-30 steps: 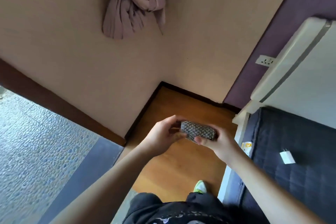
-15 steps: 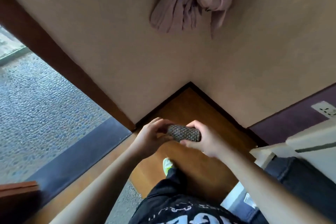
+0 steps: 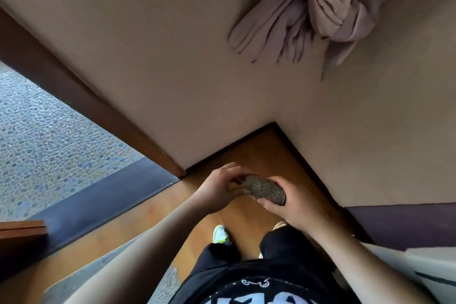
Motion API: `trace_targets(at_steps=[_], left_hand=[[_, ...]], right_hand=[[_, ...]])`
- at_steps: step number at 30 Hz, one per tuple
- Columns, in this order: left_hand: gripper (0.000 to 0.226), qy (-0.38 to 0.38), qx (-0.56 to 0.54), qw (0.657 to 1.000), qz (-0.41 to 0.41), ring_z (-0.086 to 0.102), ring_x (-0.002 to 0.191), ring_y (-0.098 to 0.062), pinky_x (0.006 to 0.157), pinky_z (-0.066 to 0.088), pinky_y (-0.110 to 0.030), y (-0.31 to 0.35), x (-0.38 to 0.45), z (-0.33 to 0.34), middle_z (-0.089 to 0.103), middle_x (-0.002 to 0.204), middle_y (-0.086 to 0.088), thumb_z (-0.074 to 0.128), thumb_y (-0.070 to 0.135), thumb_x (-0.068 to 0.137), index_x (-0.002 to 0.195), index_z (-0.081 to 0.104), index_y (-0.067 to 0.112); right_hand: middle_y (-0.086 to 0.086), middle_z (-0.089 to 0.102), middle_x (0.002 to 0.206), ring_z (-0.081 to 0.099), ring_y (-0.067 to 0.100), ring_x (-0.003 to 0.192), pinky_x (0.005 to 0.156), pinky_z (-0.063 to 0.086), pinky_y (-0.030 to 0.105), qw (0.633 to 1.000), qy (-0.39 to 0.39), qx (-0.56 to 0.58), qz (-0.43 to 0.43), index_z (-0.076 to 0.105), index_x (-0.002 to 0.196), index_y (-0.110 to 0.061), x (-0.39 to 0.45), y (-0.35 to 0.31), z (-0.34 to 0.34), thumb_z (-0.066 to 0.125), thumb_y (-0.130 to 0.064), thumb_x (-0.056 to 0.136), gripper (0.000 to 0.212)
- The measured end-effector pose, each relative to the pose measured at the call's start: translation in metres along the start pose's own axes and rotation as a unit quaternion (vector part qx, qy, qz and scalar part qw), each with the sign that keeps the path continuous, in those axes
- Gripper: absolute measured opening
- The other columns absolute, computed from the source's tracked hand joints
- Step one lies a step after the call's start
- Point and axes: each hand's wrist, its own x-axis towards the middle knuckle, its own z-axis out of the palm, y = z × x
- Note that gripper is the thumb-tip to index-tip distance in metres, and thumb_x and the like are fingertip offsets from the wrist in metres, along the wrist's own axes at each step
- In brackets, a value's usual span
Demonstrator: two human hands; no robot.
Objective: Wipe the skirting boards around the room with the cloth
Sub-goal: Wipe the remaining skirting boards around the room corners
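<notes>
Cloth (image 3: pixel 266 189), folded small, sits gripped at both ends by the left hand (image 3: pixel 217 192) and right hand (image 3: pixel 293 202) above a wooden floor (image 3: pixel 259 155); beyond, dark skirting (image 3: pixel 311 170) meets in the corner, a knotted curtain (image 3: pixel 328 7) hanging above.

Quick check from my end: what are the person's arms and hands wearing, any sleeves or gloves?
Both forearms are bare, with no sleeves in view. The left hand and right hand have no gloves, and no rings or watch show.
</notes>
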Motion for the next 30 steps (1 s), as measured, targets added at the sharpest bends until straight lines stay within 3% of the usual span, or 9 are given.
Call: trace_targets(at_steps=[5, 10, 13, 15, 18, 21, 24, 27, 30], left_hand=[[0.041, 0.039, 0.008, 0.998, -0.045, 0.059, 0.106, -0.001, 0.09, 0.051, -0.016, -0.004, 0.044, 0.009, 0.06, 0.116, 0.015, 0.073, 0.023, 0.088, 0.127, 0.062, 0.031], [0.044, 0.125, 0.001, 0.986, -0.115, 0.058, 0.102, 0.006, 0.087, 0.051, -0.013, 0.001, 0.096, 0.035, 0.058, 0.116, 0.02, 0.075, 0.019, 0.087, 0.128, 0.062, 0.03], [0.044, 0.17, -0.021, 0.977, -0.129, 0.056, 0.101, 0.012, 0.086, 0.048, -0.009, 0.003, 0.137, 0.05, 0.054, 0.115, 0.027, 0.075, 0.016, 0.087, 0.129, 0.063, 0.024], [0.047, 0.192, -0.03, 0.971, -0.14, 0.057, 0.105, 0.006, 0.088, 0.047, -0.01, -0.001, 0.165, 0.057, 0.057, 0.118, 0.021, 0.073, 0.013, 0.088, 0.131, 0.061, 0.027], [0.05, 0.228, -0.055, 0.959, -0.157, 0.057, 0.108, 0.0, 0.089, 0.047, -0.01, -0.016, 0.191, 0.063, 0.058, 0.125, 0.013, 0.071, 0.01, 0.089, 0.133, 0.058, 0.03], [0.048, 0.25, -0.076, 0.952, -0.162, 0.058, 0.11, -0.003, 0.09, 0.051, -0.018, -0.047, 0.196, 0.065, 0.057, 0.128, 0.01, 0.069, 0.016, 0.092, 0.136, 0.056, 0.029], [0.046, 0.263, -0.071, 0.942, -0.197, 0.057, 0.109, -0.001, 0.091, 0.051, -0.022, -0.084, 0.184, 0.067, 0.055, 0.127, 0.011, 0.065, 0.023, 0.095, 0.137, 0.051, 0.035], [0.043, 0.257, -0.028, 0.94, -0.221, 0.056, 0.111, 0.001, 0.093, 0.049, -0.021, -0.122, 0.165, 0.069, 0.054, 0.131, 0.012, 0.06, 0.03, 0.097, 0.137, 0.05, 0.038], [0.043, 0.228, 0.068, 0.946, -0.219, 0.053, 0.123, -0.012, 0.1, 0.047, -0.031, -0.169, 0.151, 0.076, 0.052, 0.14, 0.006, 0.054, 0.034, 0.099, 0.142, 0.049, 0.029]], right_hand=[[-0.021, 0.062, 0.101, 0.058, -0.012, 0.093, 0.07, 0.044, 0.006, 0.998, -0.055, 0.013, -0.023, 0.054, 0.12, -0.035, 0.053, 0.024, -0.036, 0.075, -0.047, 0.081, 0.046], [-0.022, 0.056, 0.105, 0.052, -0.015, 0.092, 0.072, 0.041, 0.001, 0.99, -0.13, -0.021, -0.053, 0.053, 0.132, -0.026, 0.117, 0.055, -0.084, 0.076, -0.036, 0.083, 0.055], [-0.012, 0.061, 0.111, 0.059, 0.0, 0.099, 0.08, 0.051, 0.014, 0.986, -0.151, -0.041, -0.057, 0.053, 0.131, -0.025, 0.158, 0.068, -0.117, 0.076, -0.036, 0.084, 0.054], [-0.009, 0.062, 0.111, 0.06, 0.006, 0.101, 0.084, 0.055, 0.026, 0.984, -0.149, -0.061, -0.072, 0.053, 0.128, -0.025, 0.185, 0.076, -0.133, 0.075, -0.038, 0.084, 0.051], [-0.007, 0.061, 0.111, 0.059, 0.009, 0.102, 0.084, 0.054, 0.028, 0.983, -0.143, -0.068, -0.091, 0.053, 0.127, -0.024, 0.219, 0.088, -0.138, 0.074, -0.041, 0.084, 0.051], [-0.005, 0.062, 0.112, 0.06, 0.01, 0.103, 0.085, 0.055, 0.029, 0.984, -0.135, -0.056, -0.101, 0.051, 0.124, -0.03, 0.242, 0.101, -0.121, 0.071, -0.042, 0.085, 0.045], [-0.011, 0.062, 0.109, 0.061, 0.001, 0.099, 0.081, 0.054, 0.023, 0.992, -0.096, -0.023, -0.081, 0.05, 0.119, -0.036, 0.252, 0.121, -0.093, 0.068, -0.046, 0.084, 0.041], [-0.023, 0.058, 0.109, 0.058, -0.007, 0.099, 0.078, 0.05, 0.013, 0.998, -0.034, -0.002, -0.053, 0.047, 0.12, -0.039, 0.25, 0.146, -0.06, 0.062, -0.059, 0.077, 0.05], [-0.029, 0.054, 0.107, 0.056, -0.011, 0.098, 0.076, 0.049, 0.012, 1.0, 0.01, 0.006, -0.023, 0.044, 0.123, -0.042, 0.254, 0.181, -0.02, 0.061, -0.06, 0.078, 0.052]])
